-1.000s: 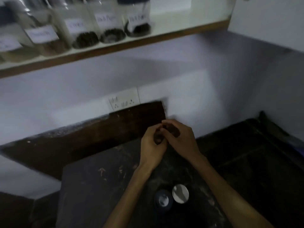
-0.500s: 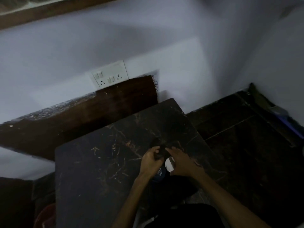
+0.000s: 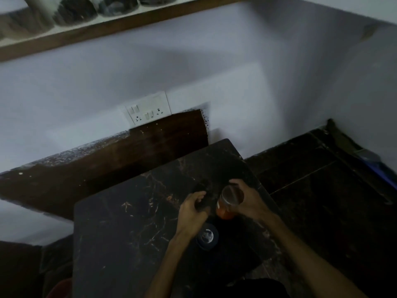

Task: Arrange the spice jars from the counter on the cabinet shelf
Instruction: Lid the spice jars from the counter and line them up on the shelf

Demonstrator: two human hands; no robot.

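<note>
My right hand (image 3: 250, 198) grips an open glass jar (image 3: 228, 204) with orange-red spice in its bottom, held just above the dark marble counter (image 3: 129, 229). My left hand (image 3: 193, 209) is closed around a dark lid (image 3: 203, 195) right beside the jar's mouth. A second jar with a dark blue lid (image 3: 208, 235) stands on the counter just below my left wrist. High up, the cabinet shelf (image 3: 120, 24) carries several clear jars of dark spices (image 3: 75, 11), cut off by the frame's top edge.
A white switch and socket plate (image 3: 148, 111) sits on the wall above a dark wooden backsplash (image 3: 137, 151). The counter's right edge drops to a dark tiled floor (image 3: 322, 190). A reddish object (image 3: 59, 289) shows at the bottom left.
My hands dropped from chest height to the counter. The right hand has taken hold of the orange-spice jar and lifted it; the left still holds the dark lid. The view tilted back up.
</note>
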